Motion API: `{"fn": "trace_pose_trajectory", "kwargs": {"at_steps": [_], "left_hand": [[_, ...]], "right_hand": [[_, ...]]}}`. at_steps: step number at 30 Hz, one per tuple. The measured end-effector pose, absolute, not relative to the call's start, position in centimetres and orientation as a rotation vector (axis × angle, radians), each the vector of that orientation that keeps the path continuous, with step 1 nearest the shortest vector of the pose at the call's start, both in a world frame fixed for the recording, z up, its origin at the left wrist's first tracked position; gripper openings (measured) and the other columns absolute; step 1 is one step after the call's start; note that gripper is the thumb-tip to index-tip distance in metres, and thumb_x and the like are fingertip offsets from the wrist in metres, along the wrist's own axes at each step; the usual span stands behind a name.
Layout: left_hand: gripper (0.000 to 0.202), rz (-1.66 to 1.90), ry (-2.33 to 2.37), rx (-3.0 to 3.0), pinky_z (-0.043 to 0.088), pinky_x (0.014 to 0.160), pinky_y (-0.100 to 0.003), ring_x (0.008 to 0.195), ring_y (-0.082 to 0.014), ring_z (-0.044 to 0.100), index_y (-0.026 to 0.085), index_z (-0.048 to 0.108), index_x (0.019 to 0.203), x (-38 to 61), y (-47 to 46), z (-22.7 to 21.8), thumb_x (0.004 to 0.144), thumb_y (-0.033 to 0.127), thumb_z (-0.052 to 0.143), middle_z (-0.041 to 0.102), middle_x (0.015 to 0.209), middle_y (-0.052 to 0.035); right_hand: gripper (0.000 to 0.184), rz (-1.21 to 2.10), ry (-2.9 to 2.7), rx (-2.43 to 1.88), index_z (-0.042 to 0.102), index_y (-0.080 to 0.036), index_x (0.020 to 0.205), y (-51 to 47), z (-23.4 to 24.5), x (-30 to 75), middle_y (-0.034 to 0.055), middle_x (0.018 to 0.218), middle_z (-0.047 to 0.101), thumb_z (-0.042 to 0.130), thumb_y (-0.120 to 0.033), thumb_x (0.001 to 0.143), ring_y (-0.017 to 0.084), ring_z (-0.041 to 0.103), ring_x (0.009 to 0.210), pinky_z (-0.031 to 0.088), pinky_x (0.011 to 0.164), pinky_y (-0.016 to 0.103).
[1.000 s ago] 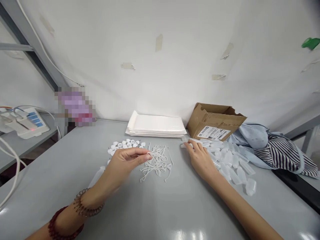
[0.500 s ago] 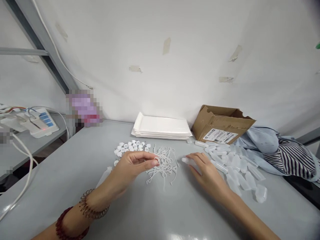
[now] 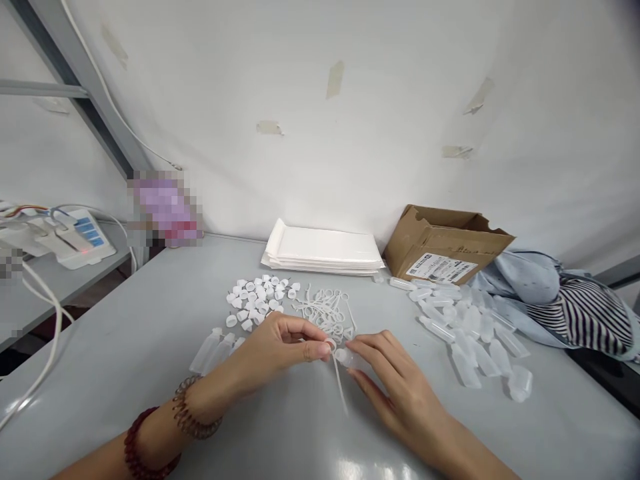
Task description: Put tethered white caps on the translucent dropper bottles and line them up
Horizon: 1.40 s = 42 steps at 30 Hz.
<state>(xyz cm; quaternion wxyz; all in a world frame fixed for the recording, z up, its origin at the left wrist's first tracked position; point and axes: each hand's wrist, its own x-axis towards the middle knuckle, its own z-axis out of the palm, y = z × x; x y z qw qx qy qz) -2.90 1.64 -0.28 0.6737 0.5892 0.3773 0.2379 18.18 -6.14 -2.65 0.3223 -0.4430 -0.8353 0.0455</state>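
Drawn from right side of bench [image 3: 150, 347] to middle: right hand [image 3: 400, 390], gripping vial [image 3: 345, 357] | left hand [image 3: 273, 348] pinching strap [image 3: 331, 345], ring at vial's tip

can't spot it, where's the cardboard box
In the head view, the cardboard box sits far right against the wall, between the white pouch stack and the striped cloth.

Looks like a small packing or assembly workshop: grey worktable [image 3: 150, 347] strewn with sorted heaps of white caps [image 3: 257, 300], thin plastic loops [image 3: 325, 310] and clear little bottles [image 3: 465, 327], stacked white mailer bags [image 3: 323, 252] and an open labelled cardboard box [image 3: 447, 247] against a bare taped wall [image 3: 335, 79], power strip [image 3: 75, 233] on a side bench
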Motion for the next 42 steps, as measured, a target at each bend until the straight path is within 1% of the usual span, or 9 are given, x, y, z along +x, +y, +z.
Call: {"fn": "trace_pose_trajectory", "kwargs": {"at_steps": [4,7,16,25,29,32,36,39,42], "left_hand": [[0.017,0.476,0.842,1.391,0.05,0.073,-0.025,0.073,-0.0145,0.064,0.021,0.075,0.079,-3.1,1.7,0.1,0.079,0.037,0.069,0.074,0.074,0.0014],[0.018,0.429,0.849,1.442,0.049,0.074,-0.025,0.074,-0.0147,0.063,0.02,0.075,0.079,-3.1,1.6,0.3,0.081,0.037,0.067,0.074,0.075,0.0012],[0.018,0.416,0.857,1.42,0.048,0.077,-0.026,0.08,-0.0167,0.066,0.02,0.076,0.079,-2.7,1.5,-0.5,0.077,0.038,0.072,0.075,0.077,0.0009],[0.019,0.417,0.872,1.314,0.044,0.066,-0.024,0.066,-0.0114,0.057,0.016,0.063,0.075,-2.3,1.0,-0.8,0.074,0.032,0.073,0.066,0.068,0.0037],[0.02,0.396,0.846,1.29,0.042,0.065,-0.024,0.065,-0.0107,0.055,0.017,0.058,0.078,-2.2,1.0,-0.9,0.073,0.03,0.072,0.062,0.068,0.0045],[0.021,0.441,0.846,1.338,0.042,0.066,-0.024,0.067,-0.0107,0.054,0.019,0.054,0.084,-2.2,0.8,-0.8,0.076,0.03,0.071,0.06,0.071,0.0062],[0.016,0.502,0.874,1.47,0.043,0.069,-0.024,0.07,-0.0114,0.054,0.021,0.051,0.082,-2.2,0.3,-0.6,0.082,0.03,0.064,0.056,0.071,0.0066],[0.012,0.501,0.852,1.535,0.047,0.073,-0.026,0.075,-0.0134,0.057,0.021,0.055,0.083,-2.0,0.0,-0.5,0.085,0.032,0.059,0.058,0.074,0.0042],[0.014,0.509,0.831,1.591,0.05,0.077,-0.028,0.08,-0.0153,0.06,0.02,0.06,0.087,-2.0,-0.1,-0.6,0.087,0.033,0.056,0.062,0.08,0.0014]], "right_hand": [[0.031,0.093,-2.182,-1.165,0.049,-0.014,0.121,-6.0,-2.7,18.2,0.0116,0.102,0.061,0.05,-0.007,0.091,0.021,0.053,0.086,0.052,0.071,0.036],[0.031,0.073,-2.182,-1.162,0.05,-0.012,0.12,-6.0,-2.8,18.1,0.0125,0.102,0.061,0.05,-0.006,0.09,0.022,0.053,0.086,0.052,0.07,0.037],[0.027,-0.004,-2.218,-1.126,0.054,-0.01,0.116,-6.1,-2.8,17.8,0.0123,0.096,0.063,0.051,-0.005,0.089,0.021,0.052,0.08,0.049,0.065,0.036],[0.025,-0.02,-2.179,-1.088,0.057,-0.009,0.113,-6.3,-2.6,17.7,0.0116,0.093,0.063,0.052,-0.003,0.089,0.021,0.051,0.08,0.047,0.067,0.034],[0.025,-0.023,-2.184,-1.069,0.057,-0.008,0.113,-6.4,-2.6,17.7,0.012,0.092,0.063,0.054,-0.004,0.088,0.021,0.051,0.08,0.048,0.067,0.035],[0.027,-0.027,-2.167,-1.049,0.057,-0.008,0.113,-6.4,-2.7,17.7,0.012,0.092,0.065,0.055,-0.003,0.087,0.021,0.053,0.08,0.048,0.067,0.035],[0.026,-0.029,-2.127,-1.012,0.056,-0.01,0.112,-6.2,-2.9,17.6,0.0109,0.092,0.068,0.056,-0.005,0.087,0.021,0.058,0.084,0.05,0.071,0.035],[0.025,-0.024,-2.124,-1.022,0.056,-0.011,0.113,-6.2,-3.0,17.5,0.0108,0.092,0.069,0.055,-0.006,0.089,0.021,0.061,0.083,0.052,0.071,0.035],[0.027,-0.032,-2.119,-1.038,0.054,-0.011,0.116,-6.2,-3.1,17.4,0.011,0.092,0.07,0.053,-0.008,0.09,0.02,0.062,0.078,0.053,0.068,0.034]]}}
